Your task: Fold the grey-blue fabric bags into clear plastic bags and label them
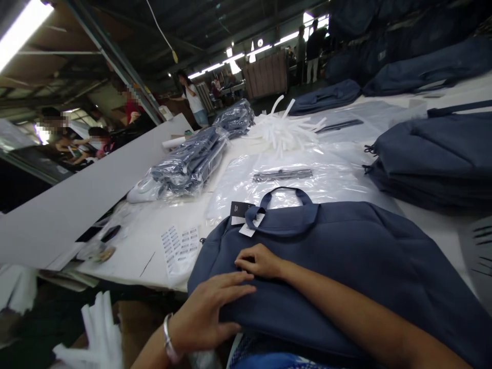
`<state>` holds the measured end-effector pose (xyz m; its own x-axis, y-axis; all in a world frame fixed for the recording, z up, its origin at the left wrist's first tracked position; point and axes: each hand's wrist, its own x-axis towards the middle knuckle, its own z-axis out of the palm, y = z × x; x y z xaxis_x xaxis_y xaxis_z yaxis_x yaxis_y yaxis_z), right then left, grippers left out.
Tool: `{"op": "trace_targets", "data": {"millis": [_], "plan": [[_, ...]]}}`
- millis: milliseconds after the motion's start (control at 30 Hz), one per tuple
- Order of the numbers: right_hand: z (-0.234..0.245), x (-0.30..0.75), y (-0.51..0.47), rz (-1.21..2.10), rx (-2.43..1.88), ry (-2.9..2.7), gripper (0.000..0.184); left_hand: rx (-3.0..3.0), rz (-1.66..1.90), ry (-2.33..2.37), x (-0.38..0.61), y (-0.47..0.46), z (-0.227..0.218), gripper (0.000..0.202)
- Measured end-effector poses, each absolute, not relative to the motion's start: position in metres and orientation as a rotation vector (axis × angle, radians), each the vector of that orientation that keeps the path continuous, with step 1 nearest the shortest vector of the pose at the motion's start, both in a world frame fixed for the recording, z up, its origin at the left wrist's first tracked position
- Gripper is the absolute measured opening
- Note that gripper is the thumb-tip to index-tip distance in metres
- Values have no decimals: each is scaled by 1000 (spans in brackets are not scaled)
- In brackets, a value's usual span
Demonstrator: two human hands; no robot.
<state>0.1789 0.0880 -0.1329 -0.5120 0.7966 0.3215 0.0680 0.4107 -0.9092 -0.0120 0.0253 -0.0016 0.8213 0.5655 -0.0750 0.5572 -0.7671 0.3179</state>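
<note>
A navy blue fabric bag [346,266] with a looped handle and a black hang tag [240,210] lies flat on the white table [146,246] in front of me. My left hand [207,312] rests flat on the bag's near left corner, fingers stretched out; a bracelet is on the wrist. My right hand [259,261] lies on the bag just above it, fingers curled down onto the fabric, with nothing visible in them.
Stacked navy bags [434,159] sit at right. Clear plastic bags [292,179], wrapped bundles [192,164], white strips [284,130] and a label sheet [180,246] lie on the table. A grey board [77,200] leans at left. People work in the background.
</note>
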Motion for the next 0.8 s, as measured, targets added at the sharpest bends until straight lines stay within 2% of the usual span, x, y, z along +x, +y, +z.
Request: {"op": "trace_targets", "data": {"millis": [100, 167, 200, 267, 367, 433, 500, 600, 800], "plan": [[-131, 184, 90, 992, -711, -1984, 26, 2483, 5, 700, 8, 75, 16, 39], [-128, 189, 90, 761, -739, -2085, 27, 2555, 239, 938, 20, 112, 12, 36], [-125, 192, 90, 628, -771, -2110, 28, 2651, 339, 1067, 25, 130, 8, 40], [-116, 202, 92, 397, -866, -2104, 31, 2851, 301, 1203, 31, 162, -4, 56], [-102, 220, 100, 239, -1033, -2060, 30, 2905, -120, 1205, 33, 195, -25, 85], [-97, 230, 106, 250, -1161, -2038, 29, 2823, -272, 1167, 31, 207, -37, 92], [-96, 236, 110, 301, -1295, -2004, 40, 2791, -268, 1169, 29, 213, -47, 83], [-99, 239, 112, 335, -1418, -1990, 56, 2821, -188, 1305, 29, 217, -51, 56], [-99, 241, 112, 362, -1463, -2051, 27, 2932, -8, 1487, 37, 193, -38, 34]]}}
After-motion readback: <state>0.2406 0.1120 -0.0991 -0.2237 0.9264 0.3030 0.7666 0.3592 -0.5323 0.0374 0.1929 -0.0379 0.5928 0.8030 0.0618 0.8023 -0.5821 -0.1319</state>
